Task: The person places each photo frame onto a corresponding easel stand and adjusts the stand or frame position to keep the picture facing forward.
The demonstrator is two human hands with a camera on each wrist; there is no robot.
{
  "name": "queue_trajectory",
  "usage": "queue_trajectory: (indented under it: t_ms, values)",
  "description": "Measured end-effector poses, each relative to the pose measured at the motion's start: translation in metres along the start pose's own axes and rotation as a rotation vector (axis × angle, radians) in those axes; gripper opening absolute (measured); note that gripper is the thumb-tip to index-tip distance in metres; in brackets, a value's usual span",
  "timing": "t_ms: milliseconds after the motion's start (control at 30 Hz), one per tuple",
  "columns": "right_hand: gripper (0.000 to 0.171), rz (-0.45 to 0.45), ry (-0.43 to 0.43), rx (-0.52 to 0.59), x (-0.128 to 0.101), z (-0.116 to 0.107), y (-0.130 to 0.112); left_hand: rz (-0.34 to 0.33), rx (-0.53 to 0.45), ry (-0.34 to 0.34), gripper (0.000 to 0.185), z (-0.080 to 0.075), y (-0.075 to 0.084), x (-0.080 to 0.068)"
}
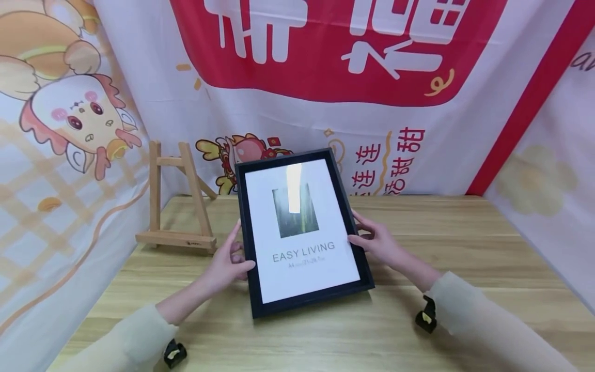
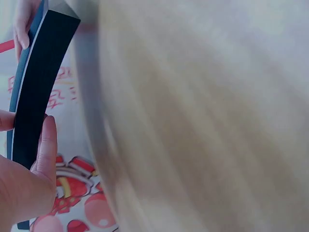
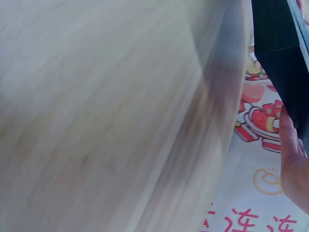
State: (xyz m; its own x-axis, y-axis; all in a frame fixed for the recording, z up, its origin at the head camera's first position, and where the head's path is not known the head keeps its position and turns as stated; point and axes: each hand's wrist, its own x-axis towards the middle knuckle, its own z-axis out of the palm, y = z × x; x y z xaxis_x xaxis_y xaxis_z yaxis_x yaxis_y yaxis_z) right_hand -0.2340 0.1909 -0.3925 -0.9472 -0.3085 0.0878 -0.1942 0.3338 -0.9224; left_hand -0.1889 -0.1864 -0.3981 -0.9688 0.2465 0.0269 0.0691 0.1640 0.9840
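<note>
A black picture frame (image 1: 310, 292) is held up in both hands, tilted a little, its front toward the head camera. Behind its glossy front lies a white sheet with a dark green picture and the words "EASY LIVING". My left hand (image 1: 229, 263) grips the left side, thumb on the front edge. On the opposite side my right hand (image 1: 374, 240) holds the edge, its thumb likewise on the front. In the left wrist view the frame's deep side (image 2: 41, 82) shows between thumb and fingers. Fingers of the right hand (image 3: 295, 169) reach behind the frame in the right wrist view.
A small wooden easel (image 1: 178, 238) stands at the back left of the wood-grain table (image 1: 441, 232). Printed cloth (image 1: 288, 119) hangs behind the table and along both sides. Black wrist devices (image 1: 426, 315) sit at both cream sleeves.
</note>
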Motion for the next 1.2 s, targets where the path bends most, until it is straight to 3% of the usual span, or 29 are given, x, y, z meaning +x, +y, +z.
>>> queue_trajectory:
  t_ms: [233, 500, 733, 1000, 1200]
  values:
    - [0.069, -0.076, 0.047, 0.018, -0.003, 0.003, -0.015, 0.087, 0.086, 0.01, 0.103, -0.011, 0.014, 0.0]
    - [0.067, -0.208, 0.134, 0.02, -0.002, 0.011, -0.029, 0.233, 0.195, 0.058, 0.101, -0.02, 0.025, 0.001]
    - [0.065, -0.289, 0.123, 0.033, 0.004, 0.028, -0.047, 0.218, 0.299, 0.131, 0.099, -0.04, 0.033, -0.009]
    - [0.066, -0.301, 0.145, 0.124, 0.023, 0.054, -0.061, 0.279, 0.365, 0.188, 0.1, -0.068, 0.052, -0.019]
    - [0.067, -0.322, 0.141, 0.136, 0.043, 0.072, -0.075, 0.301, 0.416, 0.23, 0.098, -0.092, 0.064, -0.017]
